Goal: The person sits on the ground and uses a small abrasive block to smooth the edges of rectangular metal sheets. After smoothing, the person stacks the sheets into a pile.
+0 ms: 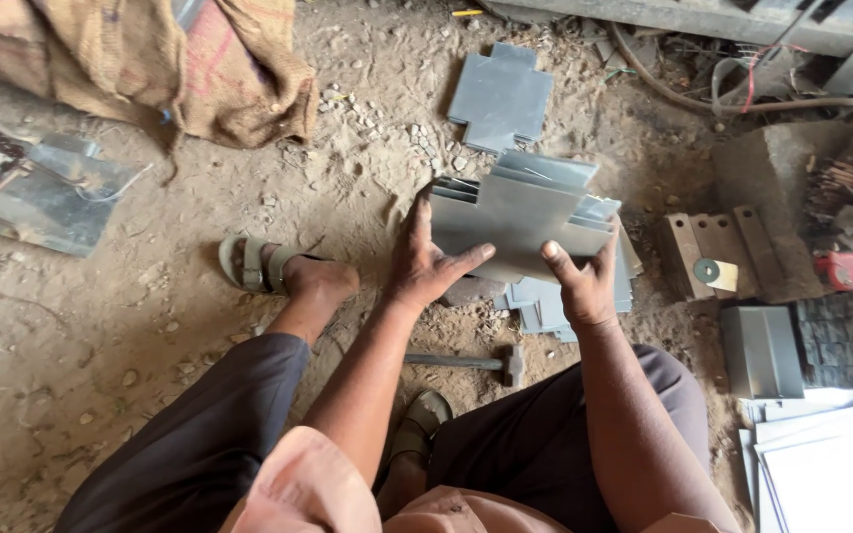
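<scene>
Nearest the camera we see dark trouser legs [199,444] and a salmon-coloured garment [308,489], both of soft matte cloth. Between the knees a hammer [466,362] lies on the dirt floor [130,326], its slim handle to the left and its blocky head to the right. A sandalled foot [283,271] with pale straps rests flat on the dirt to the left of the hands.

Above the hammer we note both hands on a flat, cross-shaped grey metal sheet [515,222], smooth and dull in sheen. The left hand [426,262] lies over the sheet's left edge, fingers spread and thumb pressed on its face. The right hand [580,281] closes on the lower right edge, thumb on top and fingers curled beneath. The sheet is held just over a loose stack of similar cut sheets [545,306] resting on the floor.

To the right stand a notched wooden block [708,257] and a folded grey metal box [760,350]; pale flat sheets [831,464] fill the lower right corner. Farther off, another cross-shaped blank [501,97] lies on pebbly dirt, and coarse woven burlap sacking [150,59] is heaped at the upper left.
</scene>
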